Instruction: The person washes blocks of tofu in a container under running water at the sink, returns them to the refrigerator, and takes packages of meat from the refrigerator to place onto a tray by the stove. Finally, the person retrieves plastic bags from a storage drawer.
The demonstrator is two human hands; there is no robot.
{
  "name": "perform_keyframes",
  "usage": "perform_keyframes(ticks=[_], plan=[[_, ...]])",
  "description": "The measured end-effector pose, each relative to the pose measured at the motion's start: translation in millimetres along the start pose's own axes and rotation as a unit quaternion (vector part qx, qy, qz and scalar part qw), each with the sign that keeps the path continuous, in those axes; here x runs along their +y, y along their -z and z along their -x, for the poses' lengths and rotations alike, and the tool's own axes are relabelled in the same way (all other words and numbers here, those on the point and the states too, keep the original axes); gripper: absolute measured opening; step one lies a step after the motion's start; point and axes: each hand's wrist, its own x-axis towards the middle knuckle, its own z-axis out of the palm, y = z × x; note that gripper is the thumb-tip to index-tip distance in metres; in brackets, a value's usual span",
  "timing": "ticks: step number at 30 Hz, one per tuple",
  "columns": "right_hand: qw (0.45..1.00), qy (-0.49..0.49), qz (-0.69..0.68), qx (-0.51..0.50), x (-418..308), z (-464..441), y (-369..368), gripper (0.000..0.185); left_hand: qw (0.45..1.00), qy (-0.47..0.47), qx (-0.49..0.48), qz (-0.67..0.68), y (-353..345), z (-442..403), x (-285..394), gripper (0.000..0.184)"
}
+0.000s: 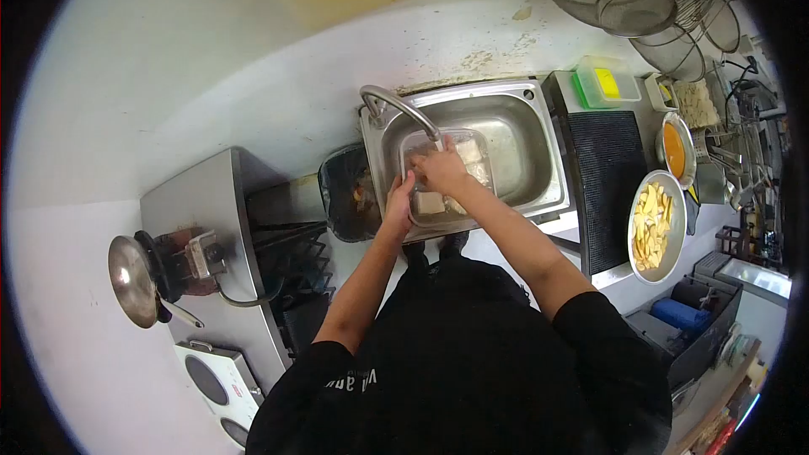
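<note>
Pale wall behind, steel sink below it, tap arching over. Clear tub sits in the sink w/ several pale blocks inside. L hand is at the tub's left side, grip unclear; R hand reaches over/into it, fingers bent, can't tell if pinching anything. Prog.: blocks already in tub; w/ both hands there, handling looks unfinished; amt. left unclear.

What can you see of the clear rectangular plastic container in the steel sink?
The clear rectangular plastic container sits apparently upright in the left part of the steel sink, beneath the curved metal faucet. It has rounded corners and holds pale, blocky pieces. The right hand is over it; the left hand is at its left side. Whether either touches it is unclear.
</note>
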Motion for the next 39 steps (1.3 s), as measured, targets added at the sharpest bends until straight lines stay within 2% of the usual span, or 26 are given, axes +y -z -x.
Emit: perform_keyframes(ticks=[2, 5, 7, 8, 9, 10, 11, 13, 14, 18, 20, 21, 23, 24, 26, 30, 32, 33, 35, 36, 38, 39], plan=[[1.000, 0.012, 0.014, -0.017, 6.5, 3.9, -3.3, 0.048, 1.000, 0.012, -0.012, 0.018, -8.9, 7.8, 4.8, 0.056], [0.998, 0.052, 0.038, 0.016, 16.8, 4.8, -10.0, 0.041, 0.999, 0.008, -0.043, 0.025, 1.2, -1.7, -6.0, 0.055], [0.975, 0.014, -0.209, 0.079, 31.0, 5.0, -4.5, 0.033, 0.998, -0.008, -0.064, 0.016, 7.4, -8.7, -7.2, 0.056], [0.975, 0.016, -0.209, 0.078, 35.3, 6.8, -4.6, 0.033, 0.998, -0.002, -0.062, 0.020, 11.1, -11.1, -9.2, 0.057], [0.901, -0.004, -0.422, 0.102, 38.9, 9.8, -4.2, 0.030, 0.998, 0.004, -0.061, 0.022, 11.0, -9.5, -7.9, 0.059], [0.780, -0.025, -0.614, 0.123, 41.7, 11.8, -4.0, 0.027, 0.998, 0.005, -0.061, 0.021, 10.0, -7.8, -6.9, 0.059], [0.780, -0.026, -0.613, 0.124, 43.0, 13.0, -4.1, 0.027, 0.999, 0.016, -0.031, 0.018, 8.3, -6.1, -6.1, 0.057], [0.602, -0.070, -0.790, 0.093, 39.7, 17.9, -0.9, 0.029, 1.000, 0.025, 0.000, 0.015, 7.7, -8.1, -7.3, 0.055], [0.539, -0.085, -0.836, 0.059, 37.9, 23.1, -0.5, 0.031, 0.999, 0.023, -0.016, 0.025, 9.2, -9.4, -8.8, 0.055], [0.499, -0.136, -0.854, 0.050, 40.1, 15.0, 0.5, 0.030, 0.999, 0.030, -0.034, 0.023, 18.1, -19.2, -14.4, 0.058], [0.455, -0.158, -0.876, 0.017, 41.7, 13.4, 6.9, 0.033, 0.997, 0.036, -0.046, 0.054, 20.8, -20.5, -16.4, 0.059], [0.455, -0.158, -0.876, 0.018, 44.9, 12.9, 4.0, 0.033, 0.994, 0.042, -0.055, 0.088, 17.3, -16.2, -12.5, 0.061], [0.399, -0.121, -0.909, -0.022, 49.9, 12.7, -3.0, 0.036, 0.996, 0.036, -0.042, 0.069, 9.8, -6.9, -6.8, 0.059], [0.399, -0.121, -0.908, -0.024, 48.4, 13.8, -4.1, 0.036, 0.998, 0.031, -0.028, 0.049, 7.3, -2.8, -4.7, 0.058], [0.399, -0.058, -0.914, 0.041, 44.5, 18.2, -7.6, 0.038, 0.997, 0.033, -0.036, 0.052, 9.5, -3.2, -4.8, 0.059], [0.412, -0.053, -0.910, 0.016, 45.6, 29.7, -0.2, 0.037, 0.996, 0.043, -0.052, 0.057, 23.0, -14.1, -17.2, 0.060], [0.342, -0.043, -0.935, -0.088, 54.8, 21.3, -12.2, 0.038, 0.996, 0.037, -0.060, 0.050, 22.6, -13.4, -17.4, 0.061], [0.341, -0.043, -0.935, -0.088, 50.0, 21.5, -8.3, 0.038, 0.996, 0.031, -0.067, 0.041, 20.5, -11.1, -15.2, 0.061], [0.385, -0.118, -0.915, 0.012, 37.2, 21.6, -2.4, 0.044, 0.996, 0.031, -0.070, 0.046, 16.5, -5.5, -12.5, 0.062], [0.384, -0.119, -0.915, 0.012, 36.8, 22.3, -4.3, 0.044, 0.996, 0.031, -0.072, 0.051, 15.2, -3.6, -12.3, 0.062], [0.447, -0.027, -0.893, 0.033, 36.6, 22.9, -7.0, 0.039, 0.996, 0.031, -0.068, 0.053, 12.0, 0.1, -11.6, 0.062], [0.448, -0.027, -0.893, 0.034, 38.0, 24.0, -5.5, 0.039, 0.996, 0.031, -0.064, 0.057, 10.4, 1.5, -10.6, 0.062]])
